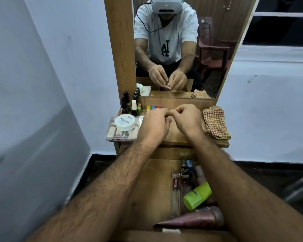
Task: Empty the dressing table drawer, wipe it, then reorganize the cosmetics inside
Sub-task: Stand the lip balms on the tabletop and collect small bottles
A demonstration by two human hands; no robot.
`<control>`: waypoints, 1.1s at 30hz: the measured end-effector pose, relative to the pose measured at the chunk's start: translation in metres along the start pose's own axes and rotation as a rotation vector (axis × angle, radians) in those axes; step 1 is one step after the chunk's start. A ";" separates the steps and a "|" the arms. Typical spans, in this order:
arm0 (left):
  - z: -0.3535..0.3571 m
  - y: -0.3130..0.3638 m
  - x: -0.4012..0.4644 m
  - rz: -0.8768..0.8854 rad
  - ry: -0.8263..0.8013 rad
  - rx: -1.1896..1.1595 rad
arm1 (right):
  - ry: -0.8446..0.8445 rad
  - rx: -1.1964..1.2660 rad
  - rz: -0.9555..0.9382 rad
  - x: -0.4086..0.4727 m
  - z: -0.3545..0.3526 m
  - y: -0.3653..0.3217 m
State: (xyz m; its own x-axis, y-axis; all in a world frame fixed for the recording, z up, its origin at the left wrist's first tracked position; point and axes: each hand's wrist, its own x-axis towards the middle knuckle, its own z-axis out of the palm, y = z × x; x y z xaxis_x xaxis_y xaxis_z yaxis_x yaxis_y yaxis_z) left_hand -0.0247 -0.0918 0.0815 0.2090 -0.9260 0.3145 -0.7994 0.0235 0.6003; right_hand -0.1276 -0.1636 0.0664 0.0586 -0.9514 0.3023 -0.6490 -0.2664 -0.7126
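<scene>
My left hand (154,123) and my right hand (187,119) meet fingertip to fingertip over the dressing table top (178,137), fingers curled. What they hold is hidden directly. The mirror (215,28) shows them pinching a small pink cosmetic item. Below my forearms the drawer (147,189) stands open with its left half bare. Its right side holds a lime green bottle (198,195), a pink tube (191,219), a clear slim bottle (175,198) and several smaller items.
On the table top at the left lie a clear case (112,134) with a white nail polish jar (125,122) on it, several dark small bottles (129,105) and three coloured caps (153,107). A checked cloth (215,121) lies at the right.
</scene>
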 end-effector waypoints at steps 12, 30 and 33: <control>0.033 -0.032 -0.089 -0.221 -0.414 0.133 | -0.326 -0.169 0.114 -0.111 -0.043 0.068; 0.078 -0.028 -0.100 -0.282 -0.716 0.279 | -0.536 -0.386 0.178 -0.095 -0.032 0.076; 0.078 -0.031 -0.099 -0.331 -0.737 0.226 | -0.617 -0.421 0.148 -0.098 -0.030 0.074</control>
State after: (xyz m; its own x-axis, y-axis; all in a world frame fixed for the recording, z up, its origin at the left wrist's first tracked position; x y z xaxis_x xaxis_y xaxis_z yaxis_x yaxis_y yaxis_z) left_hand -0.0644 -0.0302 -0.0254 0.0939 -0.8826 -0.4606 -0.8718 -0.2963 0.3901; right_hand -0.2042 -0.0858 0.0034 0.2813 -0.9195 -0.2745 -0.9105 -0.1654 -0.3791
